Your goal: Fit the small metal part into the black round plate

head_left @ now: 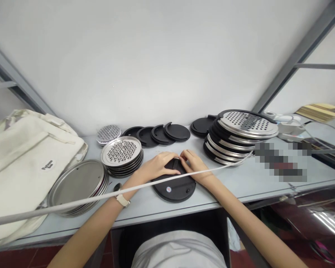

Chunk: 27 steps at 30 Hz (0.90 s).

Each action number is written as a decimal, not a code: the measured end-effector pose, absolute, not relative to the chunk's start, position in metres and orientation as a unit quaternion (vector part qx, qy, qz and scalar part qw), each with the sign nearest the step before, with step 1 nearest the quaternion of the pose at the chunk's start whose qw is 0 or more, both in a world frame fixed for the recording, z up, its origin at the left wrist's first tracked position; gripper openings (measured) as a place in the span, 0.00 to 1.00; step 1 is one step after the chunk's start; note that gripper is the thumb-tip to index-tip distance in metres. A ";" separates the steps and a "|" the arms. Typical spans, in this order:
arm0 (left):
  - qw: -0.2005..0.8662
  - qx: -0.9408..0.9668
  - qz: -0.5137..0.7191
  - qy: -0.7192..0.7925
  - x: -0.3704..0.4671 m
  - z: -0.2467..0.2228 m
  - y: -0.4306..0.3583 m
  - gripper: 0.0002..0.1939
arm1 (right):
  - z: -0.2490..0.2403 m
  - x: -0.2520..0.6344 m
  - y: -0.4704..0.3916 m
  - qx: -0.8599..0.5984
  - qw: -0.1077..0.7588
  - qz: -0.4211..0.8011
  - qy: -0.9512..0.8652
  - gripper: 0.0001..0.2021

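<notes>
Round base (175, 195): black, pale sticker (169, 190). Perforated grater disc (245, 123): silver, repeating dark holes. Plain metal disc (78, 180): silver-grey. Canvas bag (22, 163): cream, dark lettering (47, 165). Watch strap (123, 201): cream. Cable (16, 217): off-white. Worktop (141, 209): pale blue-grey, dark edge line.

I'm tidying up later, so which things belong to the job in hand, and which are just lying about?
Likely part of the job:
handled black disc
loose black discs behind it
grater-plate stack
plain metal discs
black-edged perforated-plate stack

Probably just lying about:
cream fabric bag
pale cable
yellowish stack, far right
</notes>
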<state>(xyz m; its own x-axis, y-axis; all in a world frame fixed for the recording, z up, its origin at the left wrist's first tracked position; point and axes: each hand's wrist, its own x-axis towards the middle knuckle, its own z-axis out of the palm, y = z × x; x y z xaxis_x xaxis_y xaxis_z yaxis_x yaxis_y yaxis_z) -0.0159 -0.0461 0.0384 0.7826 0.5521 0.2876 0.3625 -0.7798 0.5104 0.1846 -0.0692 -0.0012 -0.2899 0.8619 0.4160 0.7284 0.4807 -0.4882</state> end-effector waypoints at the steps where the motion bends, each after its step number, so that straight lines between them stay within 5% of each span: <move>1: 0.219 0.919 0.214 0.250 -0.016 0.038 -0.046 0.23 | -0.001 0.185 -0.069 -0.497 0.325 0.101 -0.798 0.06; 27: 0.239 0.915 0.212 0.249 -0.015 0.041 -0.046 0.22 | -0.003 0.183 -0.067 -0.528 0.279 0.085 -0.798 0.09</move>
